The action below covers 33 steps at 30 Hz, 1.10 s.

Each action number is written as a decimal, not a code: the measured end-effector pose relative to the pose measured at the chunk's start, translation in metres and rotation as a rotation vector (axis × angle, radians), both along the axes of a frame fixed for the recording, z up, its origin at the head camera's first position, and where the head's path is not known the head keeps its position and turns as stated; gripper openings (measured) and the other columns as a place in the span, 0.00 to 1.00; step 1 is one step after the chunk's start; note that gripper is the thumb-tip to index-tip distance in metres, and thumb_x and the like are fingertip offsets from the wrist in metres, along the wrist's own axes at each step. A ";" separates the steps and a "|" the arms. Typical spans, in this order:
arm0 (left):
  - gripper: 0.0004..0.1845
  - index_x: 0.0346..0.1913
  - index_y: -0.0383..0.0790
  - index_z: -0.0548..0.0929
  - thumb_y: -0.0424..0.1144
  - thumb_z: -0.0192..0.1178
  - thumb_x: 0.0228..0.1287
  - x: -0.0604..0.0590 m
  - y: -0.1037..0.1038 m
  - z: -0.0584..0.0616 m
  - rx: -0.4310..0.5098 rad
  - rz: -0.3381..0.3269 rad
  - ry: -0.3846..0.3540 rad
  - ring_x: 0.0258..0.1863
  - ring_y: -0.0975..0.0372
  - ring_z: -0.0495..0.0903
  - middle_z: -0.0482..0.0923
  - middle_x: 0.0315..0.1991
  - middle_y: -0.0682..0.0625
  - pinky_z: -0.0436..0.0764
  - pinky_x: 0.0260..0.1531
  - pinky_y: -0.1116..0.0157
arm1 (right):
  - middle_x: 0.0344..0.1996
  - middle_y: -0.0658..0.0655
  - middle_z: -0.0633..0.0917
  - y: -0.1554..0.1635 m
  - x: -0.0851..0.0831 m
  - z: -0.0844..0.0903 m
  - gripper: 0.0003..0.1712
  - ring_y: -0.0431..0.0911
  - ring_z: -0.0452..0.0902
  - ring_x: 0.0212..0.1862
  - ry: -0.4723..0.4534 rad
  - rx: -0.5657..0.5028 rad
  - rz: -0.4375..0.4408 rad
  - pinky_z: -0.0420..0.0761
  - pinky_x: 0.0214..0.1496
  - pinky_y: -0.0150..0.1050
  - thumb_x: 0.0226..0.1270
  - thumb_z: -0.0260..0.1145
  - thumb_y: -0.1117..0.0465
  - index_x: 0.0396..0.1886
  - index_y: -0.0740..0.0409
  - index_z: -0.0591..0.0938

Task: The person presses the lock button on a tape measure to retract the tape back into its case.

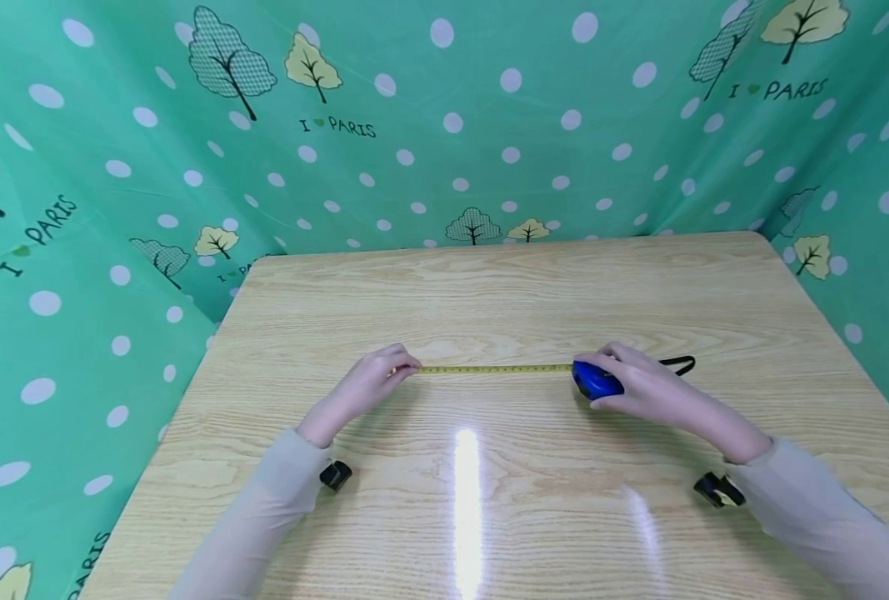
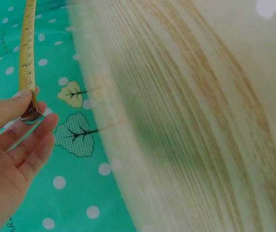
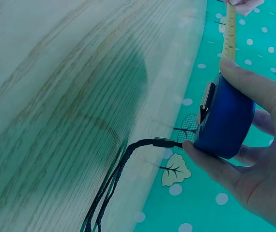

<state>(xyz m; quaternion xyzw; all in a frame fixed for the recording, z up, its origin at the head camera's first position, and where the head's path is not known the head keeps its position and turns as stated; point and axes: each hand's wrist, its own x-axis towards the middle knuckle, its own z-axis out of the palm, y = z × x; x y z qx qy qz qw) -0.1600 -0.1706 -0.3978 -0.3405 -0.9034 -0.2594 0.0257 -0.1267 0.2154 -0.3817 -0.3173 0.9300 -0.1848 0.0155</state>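
Note:
A blue tape measure case sits in my right hand, thumb and fingers curled round it, just above the wooden table. Its yellow tape is drawn out leftward. My left hand pinches the tape's metal end hook between thumb and forefinger. A black wrist strap trails from the case onto the table.
Green polka-dot cloth with tree prints walls the table at the back and both sides. Wrist cameras hang under both sleeves. A glare stripe lies on the near table.

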 end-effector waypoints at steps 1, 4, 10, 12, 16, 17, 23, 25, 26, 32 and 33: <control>0.06 0.37 0.34 0.81 0.29 0.56 0.58 0.000 0.000 0.000 0.002 0.000 -0.001 0.28 0.65 0.74 0.76 0.30 0.51 0.75 0.28 0.73 | 0.42 0.64 0.74 0.000 0.000 0.000 0.34 0.55 0.72 0.43 0.002 -0.002 0.001 0.77 0.38 0.47 0.48 0.70 0.58 0.56 0.61 0.71; 0.06 0.37 0.34 0.82 0.29 0.56 0.58 -0.001 0.001 0.001 0.009 -0.004 0.005 0.27 0.65 0.74 0.76 0.30 0.51 0.75 0.28 0.72 | 0.41 0.63 0.74 -0.001 0.000 0.001 0.34 0.55 0.72 0.43 0.008 -0.003 0.005 0.77 0.38 0.47 0.48 0.71 0.58 0.56 0.61 0.71; 0.06 0.37 0.34 0.81 0.29 0.56 0.58 -0.002 0.003 0.000 0.012 -0.018 0.022 0.29 0.65 0.75 0.77 0.31 0.51 0.76 0.29 0.72 | 0.41 0.63 0.74 -0.003 0.000 0.001 0.34 0.55 0.72 0.42 0.013 -0.003 0.007 0.77 0.37 0.47 0.47 0.71 0.58 0.56 0.62 0.71; 0.06 0.37 0.33 0.81 0.28 0.56 0.58 -0.002 0.004 0.000 0.015 -0.020 0.021 0.29 0.65 0.75 0.77 0.31 0.50 0.76 0.30 0.72 | 0.40 0.63 0.74 -0.004 0.000 0.001 0.34 0.55 0.72 0.42 0.018 -0.005 0.009 0.77 0.37 0.46 0.47 0.71 0.58 0.56 0.62 0.71; 0.06 0.37 0.33 0.82 0.28 0.56 0.58 -0.002 0.006 0.002 0.020 -0.022 0.019 0.29 0.64 0.76 0.77 0.31 0.50 0.76 0.30 0.73 | 0.40 0.63 0.74 -0.005 0.000 0.002 0.34 0.55 0.72 0.41 0.024 -0.010 0.014 0.77 0.37 0.46 0.47 0.71 0.58 0.55 0.63 0.71; 0.06 0.36 0.33 0.82 0.28 0.56 0.58 -0.002 0.007 0.002 0.021 -0.023 0.020 0.29 0.64 0.75 0.77 0.31 0.50 0.76 0.30 0.73 | 0.40 0.63 0.74 -0.005 0.000 0.002 0.34 0.55 0.72 0.41 0.024 -0.011 0.014 0.77 0.37 0.46 0.47 0.71 0.58 0.55 0.62 0.71; 0.06 0.36 0.32 0.81 0.28 0.56 0.58 -0.002 0.009 0.002 0.032 -0.030 0.008 0.29 0.64 0.75 0.77 0.31 0.50 0.76 0.30 0.73 | 0.41 0.63 0.74 -0.006 -0.001 0.001 0.34 0.55 0.72 0.42 0.021 -0.006 0.012 0.77 0.37 0.47 0.47 0.71 0.58 0.55 0.61 0.71; 0.06 0.37 0.32 0.81 0.28 0.56 0.58 -0.002 0.009 0.001 0.036 -0.031 0.004 0.29 0.64 0.75 0.77 0.31 0.50 0.76 0.30 0.74 | 0.41 0.63 0.74 -0.006 -0.001 0.001 0.34 0.55 0.72 0.42 0.020 -0.003 0.011 0.77 0.37 0.47 0.47 0.71 0.58 0.55 0.61 0.71; 0.06 0.37 0.32 0.81 0.28 0.56 0.58 -0.002 0.010 0.001 0.034 -0.032 0.006 0.28 0.65 0.75 0.77 0.31 0.50 0.76 0.30 0.74 | 0.41 0.63 0.74 -0.007 -0.002 0.001 0.34 0.55 0.72 0.42 0.018 -0.002 0.010 0.77 0.37 0.47 0.47 0.71 0.57 0.55 0.61 0.71; 0.06 0.36 0.32 0.82 0.29 0.56 0.58 -0.002 0.012 0.000 0.025 -0.039 0.022 0.27 0.65 0.74 0.76 0.30 0.51 0.75 0.28 0.74 | 0.42 0.63 0.74 -0.009 -0.002 0.001 0.34 0.55 0.72 0.43 0.010 0.002 0.007 0.77 0.38 0.47 0.48 0.70 0.57 0.56 0.61 0.71; 0.06 0.36 0.32 0.81 0.29 0.56 0.58 -0.002 0.012 0.000 0.024 -0.041 0.023 0.27 0.65 0.74 0.76 0.30 0.51 0.75 0.28 0.74 | 0.42 0.63 0.74 -0.009 -0.002 0.001 0.34 0.55 0.72 0.43 0.008 0.001 0.006 0.77 0.38 0.47 0.48 0.70 0.57 0.56 0.61 0.71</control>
